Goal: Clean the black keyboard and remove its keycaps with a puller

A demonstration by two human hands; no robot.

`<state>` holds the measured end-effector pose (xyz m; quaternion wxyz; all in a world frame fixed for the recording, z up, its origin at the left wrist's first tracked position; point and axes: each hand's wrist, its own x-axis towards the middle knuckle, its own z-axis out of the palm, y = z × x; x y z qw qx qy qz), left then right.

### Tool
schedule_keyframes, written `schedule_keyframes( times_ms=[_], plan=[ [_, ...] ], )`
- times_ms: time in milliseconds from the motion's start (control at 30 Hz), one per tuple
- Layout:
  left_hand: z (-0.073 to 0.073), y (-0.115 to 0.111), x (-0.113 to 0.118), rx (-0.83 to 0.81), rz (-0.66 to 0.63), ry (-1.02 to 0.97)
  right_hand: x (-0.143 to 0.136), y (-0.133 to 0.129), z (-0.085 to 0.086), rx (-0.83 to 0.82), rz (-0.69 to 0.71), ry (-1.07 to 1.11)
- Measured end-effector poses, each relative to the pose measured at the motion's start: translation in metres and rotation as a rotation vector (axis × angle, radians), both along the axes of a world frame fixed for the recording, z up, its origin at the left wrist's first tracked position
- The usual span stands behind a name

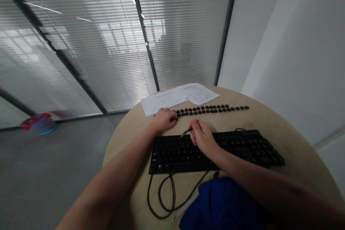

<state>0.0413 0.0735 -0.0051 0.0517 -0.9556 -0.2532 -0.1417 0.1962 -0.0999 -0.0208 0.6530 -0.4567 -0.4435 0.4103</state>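
My right hand [201, 136] is closed around a keycap puller [185, 132], a small tool with a dark grip and a thin metal end. Its tip points left, over the upper edge of the black keyboard [178, 152]. Beyond the keyboard, my left hand [164, 119] rests on the table with fingers curled at a black keycap [174, 119]. It is at the left end of two rows of loose black keycaps [206, 111]. My right wrist and forearm cover part of the keyboard's middle.
White printed sheets [164, 101] lie at the far side of the round wooden table [126, 133]. A black cable [160, 194] loops in front of the keyboard, beside blue cloth [223, 205]. A red and blue basket [43, 124] stands on the floor at left, near blinds-covered glass.
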Motion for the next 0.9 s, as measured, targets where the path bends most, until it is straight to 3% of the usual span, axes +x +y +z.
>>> schedule_keyframes(
  times_ms=[100, 267, 400, 600, 733, 900],
  plan=[
    [0.006, -0.003, -0.002, 0.005, -0.018, -0.018, -0.001, -0.001, 0.001, 0.005, -0.014, 0.0],
    [0.028, -0.019, -0.007, 0.009, -0.073, -0.136, -0.002, -0.005, 0.002, 0.019, -0.014, -0.037],
    [0.037, -0.042, 0.001, -0.095, -0.09, -0.175, 0.008, -0.007, 0.006, 0.05, 0.008, -0.134],
    [0.021, -0.068, 0.021, -0.241, -0.155, 0.037, 0.03, -0.01, 0.005, -0.009, 0.237, -0.4],
    [0.008, -0.071, 0.027, -0.281, -0.167, 0.069, 0.025, -0.013, 0.002, -0.059, 0.241, -0.345],
    [0.005, -0.071, 0.027, -0.294, -0.162, 0.073, 0.018, -0.013, 0.003, -0.1, 0.239, -0.295]
  ],
)
